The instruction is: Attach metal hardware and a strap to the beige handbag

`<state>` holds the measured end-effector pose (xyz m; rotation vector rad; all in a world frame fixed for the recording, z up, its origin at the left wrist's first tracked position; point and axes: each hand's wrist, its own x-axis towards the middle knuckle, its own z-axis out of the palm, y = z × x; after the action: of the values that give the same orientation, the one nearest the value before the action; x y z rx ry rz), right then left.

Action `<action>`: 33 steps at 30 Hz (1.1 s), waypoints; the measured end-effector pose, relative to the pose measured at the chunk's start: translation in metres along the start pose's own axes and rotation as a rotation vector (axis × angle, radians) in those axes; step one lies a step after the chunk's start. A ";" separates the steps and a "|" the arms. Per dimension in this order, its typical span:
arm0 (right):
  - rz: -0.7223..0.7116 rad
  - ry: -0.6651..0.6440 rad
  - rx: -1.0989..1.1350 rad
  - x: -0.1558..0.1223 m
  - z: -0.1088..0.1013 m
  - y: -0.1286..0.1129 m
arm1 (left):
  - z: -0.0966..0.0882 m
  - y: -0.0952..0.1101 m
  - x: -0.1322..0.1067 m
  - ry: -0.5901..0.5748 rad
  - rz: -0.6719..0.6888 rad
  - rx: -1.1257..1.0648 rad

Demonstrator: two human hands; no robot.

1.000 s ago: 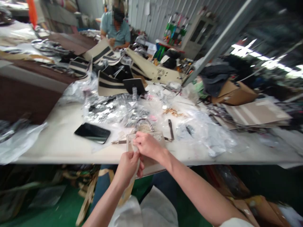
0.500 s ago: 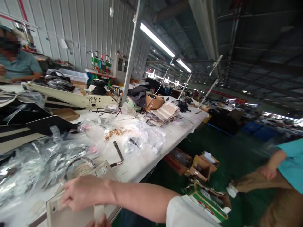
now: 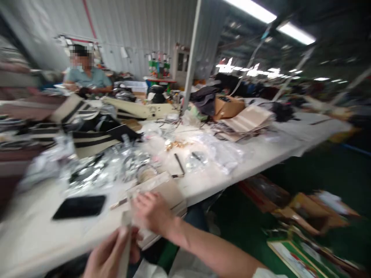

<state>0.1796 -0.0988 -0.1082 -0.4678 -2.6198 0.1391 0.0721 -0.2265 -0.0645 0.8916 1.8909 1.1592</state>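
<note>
The picture is smeared by motion. My right hand (image 3: 150, 211) lies on a beige flat bag piece (image 3: 171, 192) at the near edge of the white table (image 3: 261, 152), fingers curled over its left end. Below the table edge, my left hand (image 3: 108, 256) is closed around a pale strap (image 3: 125, 247) that runs up toward the bag piece. A black phone (image 3: 79, 206) lies flat just left of my hands. A coiled chain (image 3: 145, 173) sits behind the bag piece.
Crumpled clear plastic bags (image 3: 95, 170) cover the table's middle, with striped beige and black panels (image 3: 92, 137) behind. Gold fittings (image 3: 175, 144) and a dark strap (image 3: 179, 165) lie beyond. A person (image 3: 85, 75) sits at the far left. Cardboard boxes (image 3: 307, 210) stand on the green floor.
The view has swung back left from the hall toward the table. My left hand has come back into sight holding the strap. My right hand stays on the bag piece.
</note>
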 end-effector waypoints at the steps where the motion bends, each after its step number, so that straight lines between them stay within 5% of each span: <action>1: -0.002 -0.017 0.123 -0.004 -0.008 0.004 | -0.014 -0.001 -0.014 -0.054 -0.024 -0.100; 2: -0.006 -0.005 0.282 -0.007 -0.015 0.012 | -0.020 0.001 -0.024 -0.089 -0.041 -0.224; 4: 0.210 0.123 0.587 -0.013 -0.027 0.031 | -0.018 0.005 -0.027 -0.114 -0.049 -0.357; 6: 0.446 0.185 0.813 -0.020 -0.039 0.047 | -0.002 0.007 -0.016 -0.104 -0.059 -0.390; 9: 0.655 0.107 1.042 -0.028 -0.055 0.058 | 0.025 0.006 0.000 -0.166 -0.065 -0.386; 13: 0.758 -0.002 1.151 -0.029 -0.059 0.059 | 0.046 0.005 0.008 -0.215 -0.065 -0.396; 21: 0.822 -0.122 1.345 -0.031 -0.064 0.062 | 0.053 0.012 0.021 -0.281 0.012 -0.383; 24: 0.828 -0.165 1.333 -0.035 -0.061 0.067 | 0.058 0.011 0.029 -0.327 0.031 -0.388; 27: 0.725 -0.093 1.062 -0.036 -0.057 0.074 | 0.068 0.008 0.037 -0.352 -0.023 -0.361; 33: 0.546 0.148 0.549 -0.017 -0.053 0.100 | 0.107 0.025 0.061 -0.164 -0.035 -0.475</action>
<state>0.2485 -0.0102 -0.0860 -0.9254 -2.1199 0.9283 0.1384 -0.1224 -0.0902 0.6611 1.4074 1.3887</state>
